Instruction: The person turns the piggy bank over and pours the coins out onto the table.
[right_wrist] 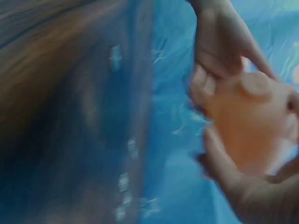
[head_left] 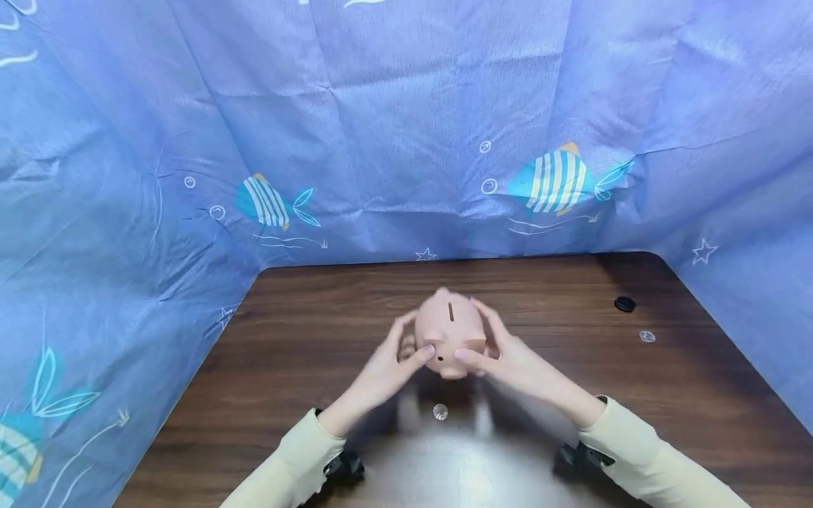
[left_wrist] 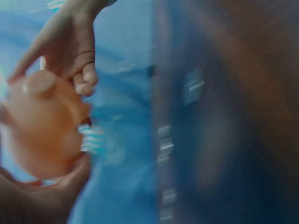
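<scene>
A pink piggy bank (head_left: 452, 321) is held above the table between both hands, its coin slot facing up and its snout towards me. My left hand (head_left: 395, 353) grips its left side, with the thumb near the snout. On the other side my right hand (head_left: 513, 358) holds it, its thumb also laid by the snout. Both wrist views show the piggy bank (left_wrist: 44, 128) blurred, with a hand on each side of it. Below it on the table lies a small clear faceted piece (head_left: 440, 411).
A dark wooden table (head_left: 317, 317) stretches under the hands. Towards its right side lie a black round cap-like piece (head_left: 625, 304) and another clear piece (head_left: 647, 336). Blue fish-print cloth (head_left: 406, 141) hangs behind and at the sides. Several shiny pieces (right_wrist: 123, 182) appear blurred in the wrist views.
</scene>
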A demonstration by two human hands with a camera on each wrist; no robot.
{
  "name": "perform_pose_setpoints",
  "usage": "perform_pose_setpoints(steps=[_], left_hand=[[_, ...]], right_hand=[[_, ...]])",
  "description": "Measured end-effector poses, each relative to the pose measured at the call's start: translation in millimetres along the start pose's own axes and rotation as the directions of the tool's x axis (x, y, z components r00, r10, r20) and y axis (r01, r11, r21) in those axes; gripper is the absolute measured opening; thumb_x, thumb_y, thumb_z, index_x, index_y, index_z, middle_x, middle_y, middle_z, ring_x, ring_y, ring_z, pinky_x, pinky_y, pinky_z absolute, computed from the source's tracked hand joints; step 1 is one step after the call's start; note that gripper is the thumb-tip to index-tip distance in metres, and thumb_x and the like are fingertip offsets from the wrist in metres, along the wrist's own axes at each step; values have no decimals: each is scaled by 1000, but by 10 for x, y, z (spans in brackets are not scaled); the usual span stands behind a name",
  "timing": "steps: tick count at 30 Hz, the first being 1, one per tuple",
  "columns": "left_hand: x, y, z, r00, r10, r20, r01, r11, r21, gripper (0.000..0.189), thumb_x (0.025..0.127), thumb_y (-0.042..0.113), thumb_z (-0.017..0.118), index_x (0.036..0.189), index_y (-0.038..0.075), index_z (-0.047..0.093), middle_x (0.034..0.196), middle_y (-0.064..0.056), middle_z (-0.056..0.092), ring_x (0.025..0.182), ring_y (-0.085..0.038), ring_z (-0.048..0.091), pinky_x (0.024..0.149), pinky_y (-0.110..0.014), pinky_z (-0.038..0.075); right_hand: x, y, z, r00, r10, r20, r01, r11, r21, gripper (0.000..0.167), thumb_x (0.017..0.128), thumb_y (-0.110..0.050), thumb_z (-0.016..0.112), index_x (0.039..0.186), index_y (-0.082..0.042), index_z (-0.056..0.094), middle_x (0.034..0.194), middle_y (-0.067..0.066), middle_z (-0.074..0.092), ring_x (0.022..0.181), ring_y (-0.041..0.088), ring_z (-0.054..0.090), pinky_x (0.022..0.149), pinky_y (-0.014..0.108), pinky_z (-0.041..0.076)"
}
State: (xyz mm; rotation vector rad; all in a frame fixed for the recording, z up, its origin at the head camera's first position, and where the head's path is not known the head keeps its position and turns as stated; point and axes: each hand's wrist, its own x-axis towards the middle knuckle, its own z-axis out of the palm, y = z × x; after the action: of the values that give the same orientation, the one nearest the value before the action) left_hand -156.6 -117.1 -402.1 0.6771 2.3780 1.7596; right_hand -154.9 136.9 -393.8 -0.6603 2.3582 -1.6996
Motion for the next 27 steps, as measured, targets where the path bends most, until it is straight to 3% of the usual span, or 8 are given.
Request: perform_pose_setpoints(steps=[4,8,13,16,18,20,23,27], left_hand=[[14,-208,87,965,-250,81,254,966,-42,66,101,42,60,152,11,30,112,-17,70,100,-30,70,90,-43,56],[44,-249,77,961,-257,104,264,963,-59,70,101,45,59,154,11,29,116,-17,69,104,-28,68,93,-43,55],[3,-5,-54,997,70,29,-73,993,98,86,95,31,73,161,23,20,144,-12,55,125,-26,59,104,-42,49],[-7,223,-173,942,333,28,-331,915,230,99,88,23,82,162,23,16,157,-10,40,136,-28,48,110,-44,43],[25,266,-207,918,393,52,-392,879,270,101,86,23,83,162,24,16,156,-9,41,135,-27,48,111,-44,42],[54,192,-174,950,303,73,-312,921,233,96,89,26,80,161,26,18,152,-8,47,130,-23,54,109,-42,44],[77,-39,-29,996,-2,85,-12,986,166,80,97,40,68,160,21,24,126,-8,67,111,-19,65,99,-39,51],[78,-207,124,955,-279,99,272,959,81,76,99,54,57,154,7,32,98,-7,72,91,-24,71,86,-36,57]], right_hand=[[41,179,24,967,240,92,-243,970,26,88,97,-40,67,160,-17,10,97,14,67,82,31,68,75,41,58],[71,235,36,960,266,87,-268,963,13,92,97,-44,66,161,-17,6,114,19,63,84,31,69,77,40,58],[0,33,13,995,-93,-40,89,990,-105,110,87,-28,81,163,-23,1,145,22,49,110,31,65,93,41,55],[-31,-161,-76,912,-405,-66,390,905,-170,123,76,-11,90,161,-15,1,149,22,43,121,28,60,96,34,54],[-40,-235,-119,896,-438,-68,420,888,-186,126,73,-8,92,161,-13,1,152,20,40,126,23,56,97,33,53],[-21,-158,-131,950,-308,-43,298,941,-162,120,78,-18,90,161,-16,4,153,20,40,126,23,56,99,36,52],[14,52,-91,998,47,47,-45,998,-41,104,90,-33,79,162,-20,5,139,22,53,110,26,64,91,42,56],[31,269,-65,945,275,176,-290,955,63,89,100,-42,62,162,-12,4,116,22,61,88,30,68,78,41,59]])
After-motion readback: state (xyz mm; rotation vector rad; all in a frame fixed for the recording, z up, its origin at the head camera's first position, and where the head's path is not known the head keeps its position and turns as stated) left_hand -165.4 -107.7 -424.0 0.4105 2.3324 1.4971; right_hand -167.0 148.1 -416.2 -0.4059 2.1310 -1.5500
